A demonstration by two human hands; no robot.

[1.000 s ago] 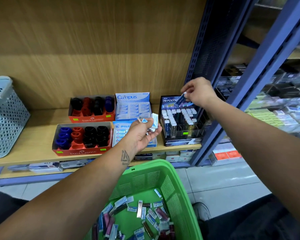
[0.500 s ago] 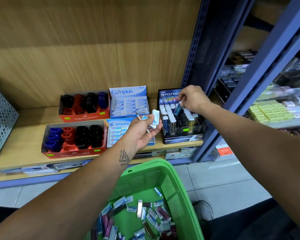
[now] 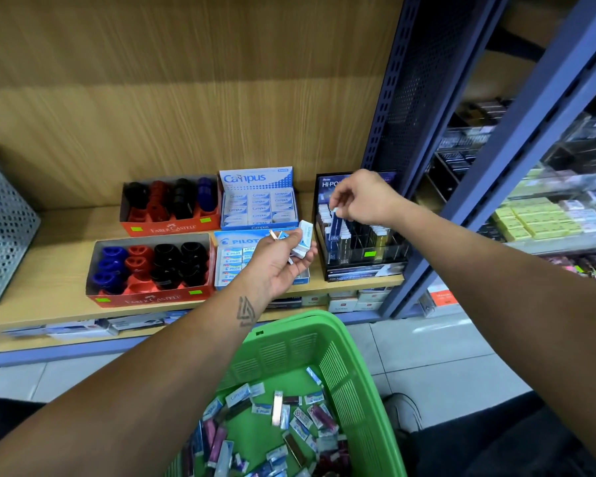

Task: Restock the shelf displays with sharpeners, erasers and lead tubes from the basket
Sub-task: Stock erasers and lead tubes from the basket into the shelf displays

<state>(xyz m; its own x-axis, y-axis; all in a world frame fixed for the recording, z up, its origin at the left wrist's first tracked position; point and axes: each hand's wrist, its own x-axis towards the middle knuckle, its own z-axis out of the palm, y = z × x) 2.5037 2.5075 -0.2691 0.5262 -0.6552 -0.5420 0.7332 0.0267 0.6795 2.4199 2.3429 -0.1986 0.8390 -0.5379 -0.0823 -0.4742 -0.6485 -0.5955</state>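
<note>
Plainly the restocking is well underway but far from finished, judging by how things lie. Taking the black lead-tube display (image 3: pixel 360 232) as the landmark: the right hand (image 3: pixel 362 199) hangs just above its back rows, fingers curled and pinching the white cap of a blue lead tube (image 3: pixel 334 225) that stands partly sunk in a slot, so this tube looks nearly seated. Just left of the display, the left hand (image 3: pixel 283 261) is held palm up, fingers loosely curled round a small stock of items, among them a white-and-blue eraser (image 3: pixel 305 237) and what look like a couple of slim tubes; these still wait their turn. Several slots toward the display's front and right appear unfilled. Further left of it, the Pilot eraser box (image 3: pixel 236 259) and the Campus eraser box (image 3: pixel 258 204) look fairly full, and beyond them the two orange sharpener trays (image 3: pixel 152 270) seem stocked. Below and in front of the display, the green basket (image 3: pixel 355 383) still holds a good scatter of erasers and tubes, so much sorting remains.
</note>
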